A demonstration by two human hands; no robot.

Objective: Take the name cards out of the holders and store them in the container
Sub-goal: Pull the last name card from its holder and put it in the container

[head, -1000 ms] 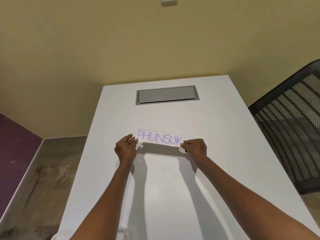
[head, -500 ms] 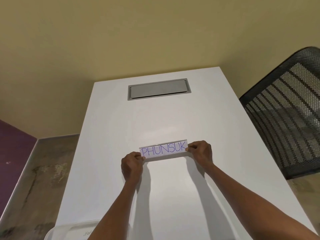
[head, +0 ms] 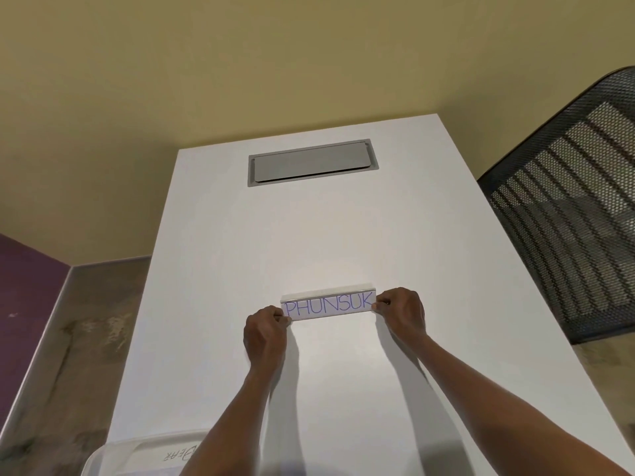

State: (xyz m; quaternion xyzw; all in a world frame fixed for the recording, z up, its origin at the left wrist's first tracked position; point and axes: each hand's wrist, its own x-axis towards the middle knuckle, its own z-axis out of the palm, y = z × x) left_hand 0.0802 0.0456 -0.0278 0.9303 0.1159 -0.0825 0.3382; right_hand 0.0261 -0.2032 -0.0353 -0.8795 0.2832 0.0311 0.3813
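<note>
A white name card (head: 328,306) with "PHUNSUK" in purple letters sits in a clear holder (head: 330,290) at the middle of the white table (head: 343,235). My left hand (head: 264,333) pinches the card's left end. My right hand (head: 402,309) pinches its right end. The holder's clear top edge shows just above the card. At the table's near left corner a white container (head: 113,455) is partly in view, with a lettered card (head: 175,456) lying inside it.
A grey cable hatch (head: 311,162) is set into the far part of the table. A black mesh chair (head: 563,207) stands close at the right. The yellow wall rises behind, and bare floor lies to the left of the table.
Both hands have drawn the card and holder toward me along the table. The view has tipped down, bringing the container into sight at the bottom left.
</note>
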